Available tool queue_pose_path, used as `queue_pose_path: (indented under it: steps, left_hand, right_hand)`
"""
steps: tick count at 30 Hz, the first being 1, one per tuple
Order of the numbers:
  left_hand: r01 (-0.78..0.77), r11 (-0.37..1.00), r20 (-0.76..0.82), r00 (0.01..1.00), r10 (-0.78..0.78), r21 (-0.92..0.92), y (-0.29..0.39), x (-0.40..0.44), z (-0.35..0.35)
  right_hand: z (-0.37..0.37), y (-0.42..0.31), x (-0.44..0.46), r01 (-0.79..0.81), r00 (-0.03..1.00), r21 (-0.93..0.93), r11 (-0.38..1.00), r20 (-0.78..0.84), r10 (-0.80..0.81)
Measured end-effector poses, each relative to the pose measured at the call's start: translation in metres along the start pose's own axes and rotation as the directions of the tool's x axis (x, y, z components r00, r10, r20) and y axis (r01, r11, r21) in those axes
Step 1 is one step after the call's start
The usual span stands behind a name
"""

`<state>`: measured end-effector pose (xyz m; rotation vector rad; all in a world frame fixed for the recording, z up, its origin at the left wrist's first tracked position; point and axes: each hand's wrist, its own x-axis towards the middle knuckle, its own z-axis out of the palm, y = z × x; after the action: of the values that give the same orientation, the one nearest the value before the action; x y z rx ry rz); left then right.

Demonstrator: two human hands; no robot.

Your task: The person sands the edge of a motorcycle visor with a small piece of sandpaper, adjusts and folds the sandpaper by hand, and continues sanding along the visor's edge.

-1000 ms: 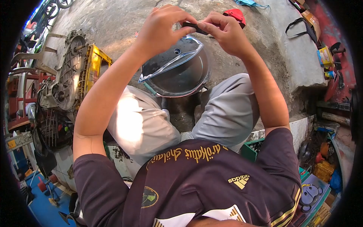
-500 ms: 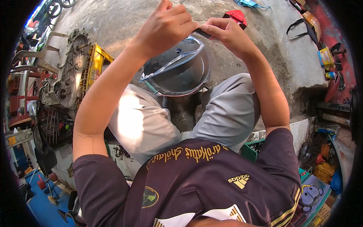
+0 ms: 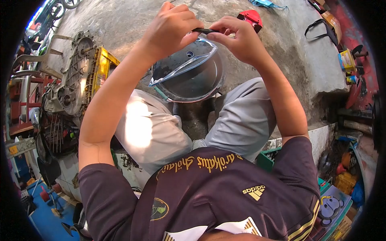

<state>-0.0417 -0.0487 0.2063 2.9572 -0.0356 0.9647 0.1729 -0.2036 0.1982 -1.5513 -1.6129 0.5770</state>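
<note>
My left hand (image 3: 171,30) is raised over the far side of a dark basin, its fingers curled around one end of a thin black strip (image 3: 206,31). Opposite it, my right hand (image 3: 237,38) pinches the strip's other end between thumb and fingers. The strip spans the gap between the hands; its ends are hidden, and its exact kind cannot be made out. Below stands the dark round basin (image 3: 201,86) between my knees. A clear, blue-edged sheet-like piece (image 3: 181,66) lies across its top, with a small round ring (image 3: 190,54) showing near it.
On the left, a metal engine casing (image 3: 74,76) leans against a yellow crate (image 3: 102,68). A red cap-like object (image 3: 252,18) and a blue cloth mask (image 3: 265,3) lie on the concrete floor ahead. A raised ledge (image 3: 317,60) on the right carries a black strap (image 3: 321,28).
My left hand has moved slightly down, and my right hand has shifted left a little. More of the black strip shows between them, now lying nearly level.
</note>
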Motion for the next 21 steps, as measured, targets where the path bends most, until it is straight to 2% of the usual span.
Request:
queue_pose_path:
  steps: [1, 2, 4, 6, 8, 10, 13, 16, 21]
  left_hand:
    - [0.000, 1.000, 0.000, 1.000, 0.000, -0.001, 0.000, 0.000, 0.000]
    - [-0.002, 1.000, 0.018, 1.000, 0.002, -0.005, -0.001, -0.001, 0.000]
    - [-0.003, 1.000, 0.037, 0.999, 0.003, -0.009, -0.001, -0.001, -0.001]
    - [-0.082, 0.996, 0.110, 0.991, 0.080, 0.018, -0.001, 0.000, -0.002]
    - [-0.093, 0.996, 0.132, 0.987, 0.091, 0.010, 0.000, -0.001, 0.000]
    - [-0.101, 0.995, 0.154, 0.983, 0.099, 0.006, -0.001, -0.001, 0.003]
    - [-0.152, 0.988, 0.135, 0.980, 0.146, 0.033, 0.000, -0.001, 0.007]
    - [-0.104, 0.995, 0.173, 0.980, 0.102, 0.003, 0.002, -0.001, 0.008]
    - [0.049, 0.990, 0.198, 0.980, -0.022, -0.131, 0.009, -0.002, 0.009]
  right_hand:
    - [-0.001, 0.000, 0.001, 0.107, 0.994, -0.111, 0.988, 0.013, -0.106]
    - [-0.001, 0.002, 0.001, 0.106, 0.994, -0.111, 0.988, 0.013, -0.105]
    - [0.000, 0.005, 0.002, 0.277, 0.961, -0.227, 0.934, 0.067, -0.269]
    - [-0.002, 0.005, 0.000, 0.278, 0.960, -0.231, 0.932, 0.085, -0.265]
    - [-0.003, 0.003, -0.002, 0.281, 0.959, -0.232, 0.931, 0.106, -0.263]
    - [-0.005, 0.002, -0.002, 0.179, 0.978, -0.158, 0.971, 0.137, -0.158]
    - [-0.005, 0.001, -0.005, 0.107, 0.984, -0.094, 0.990, 0.151, -0.092]
    - [-0.004, -0.007, -0.006, 0.183, 0.981, -0.191, 0.964, 0.100, -0.166]
    - [-0.004, 0.002, -0.006, 0.291, 0.957, -0.303, 0.907, 0.113, -0.269]
